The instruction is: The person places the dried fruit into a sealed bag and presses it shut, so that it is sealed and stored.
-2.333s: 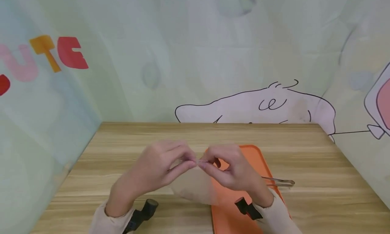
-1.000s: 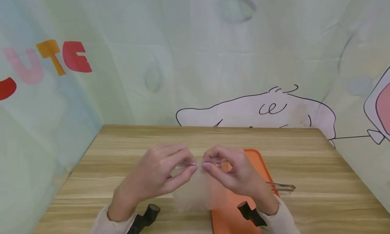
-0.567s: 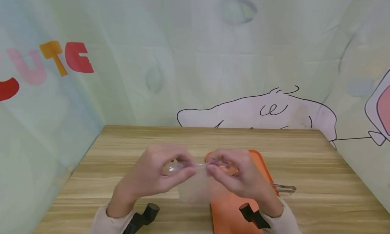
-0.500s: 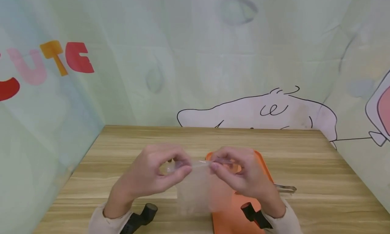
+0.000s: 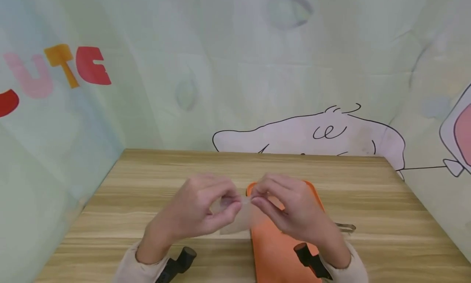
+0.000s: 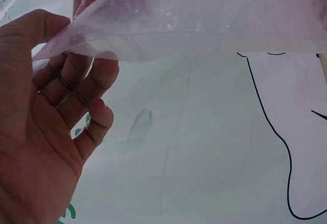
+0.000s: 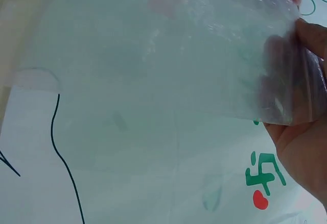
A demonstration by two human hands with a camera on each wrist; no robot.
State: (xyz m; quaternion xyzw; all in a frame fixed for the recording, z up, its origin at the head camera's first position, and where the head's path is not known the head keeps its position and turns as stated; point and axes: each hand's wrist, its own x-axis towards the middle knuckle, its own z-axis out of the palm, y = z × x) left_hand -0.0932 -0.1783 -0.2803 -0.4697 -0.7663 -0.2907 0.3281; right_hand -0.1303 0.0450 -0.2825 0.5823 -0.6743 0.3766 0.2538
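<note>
A clear, thin plastic bag (image 5: 237,221) hangs between both hands above the table. My left hand (image 5: 200,205) pinches its upper edge between thumb and forefinger; in the left wrist view the bag (image 6: 168,25) stretches away from that pinch, the other fingers loosely bent. My right hand (image 5: 290,205) pinches the same edge a short way to the right. In the right wrist view the film of the bag (image 7: 204,66) spreads in front of the right hand's fingers, which show through it. The head view does not show whether the bag's mouth is parted.
An orange tray (image 5: 279,258) lies on the wooden table (image 5: 165,164) beneath the right hand. Metal tongs (image 5: 347,227) stick out past the tray's right edge, partly hidden by the right arm. A printed curtain (image 5: 165,90) stands behind the table.
From a near-touching pinch, the hands drew apart along the bag's edge, then came a little closer again. The bag swung and now shows shorter below the hands. Tray and tongs stayed put.
</note>
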